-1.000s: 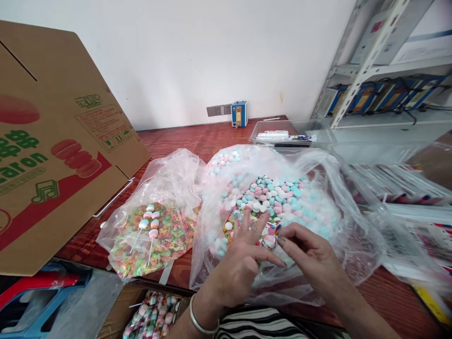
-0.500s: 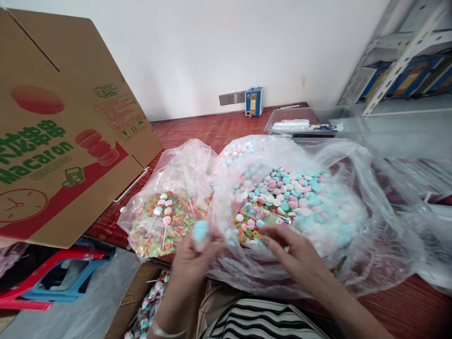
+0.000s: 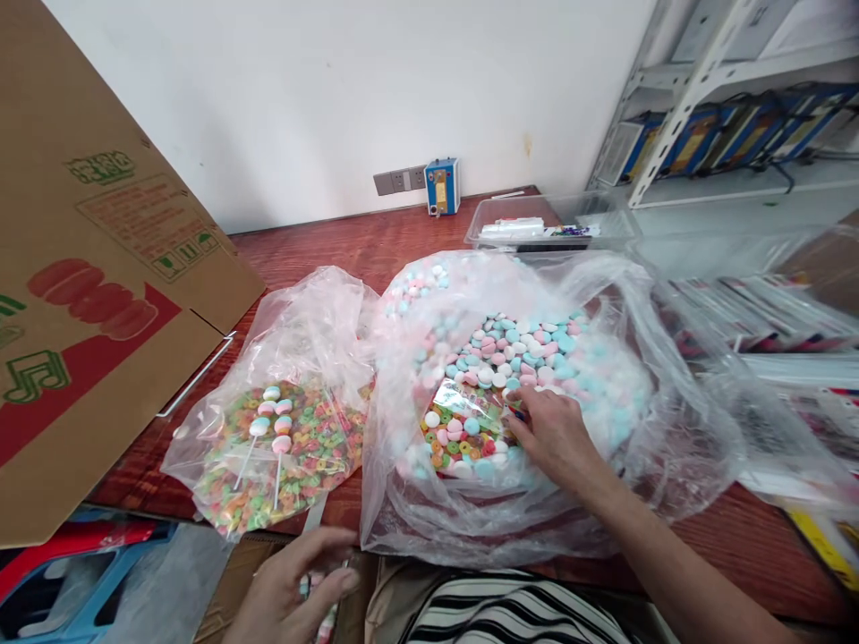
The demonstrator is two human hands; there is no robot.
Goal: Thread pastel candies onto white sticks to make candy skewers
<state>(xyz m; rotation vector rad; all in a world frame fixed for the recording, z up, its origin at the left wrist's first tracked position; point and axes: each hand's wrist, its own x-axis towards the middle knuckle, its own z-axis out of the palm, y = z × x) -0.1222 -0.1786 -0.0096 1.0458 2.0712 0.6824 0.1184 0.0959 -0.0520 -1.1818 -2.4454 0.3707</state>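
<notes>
My right hand (image 3: 554, 434) reaches into a large clear bag (image 3: 395, 528) of pink, white and blue marshmallows (image 3: 514, 344). Its thumb and forefinger are pinched at the right end of a shiny clear packet (image 3: 463, 396); the exact grip is partly hidden. Coloured gummy rings (image 3: 439, 461) and a few marshmallows show beside and below the packet. Low at the front, my left hand (image 3: 301, 581) has thumb and fingers apart over an open carton (image 3: 228, 572), where candies show between the fingers. Left of the big bag, two marshmallow skewers (image 3: 272, 416) lie on a bag of gummy rings (image 3: 315, 456).
A large printed cardboard box (image 3: 121, 268) leans in from the left. At the back stand a blue device (image 3: 443, 186) and a clear plastic tub (image 3: 476, 233). Stacked flat packs (image 3: 758, 313) lie to the right, below a white shelf rack (image 3: 677, 125).
My left hand has dropped down and left to the carton, and the blue-and-white marshmallow it held is out of sight. My right hand has closed at the packet's end. The view has shifted right.
</notes>
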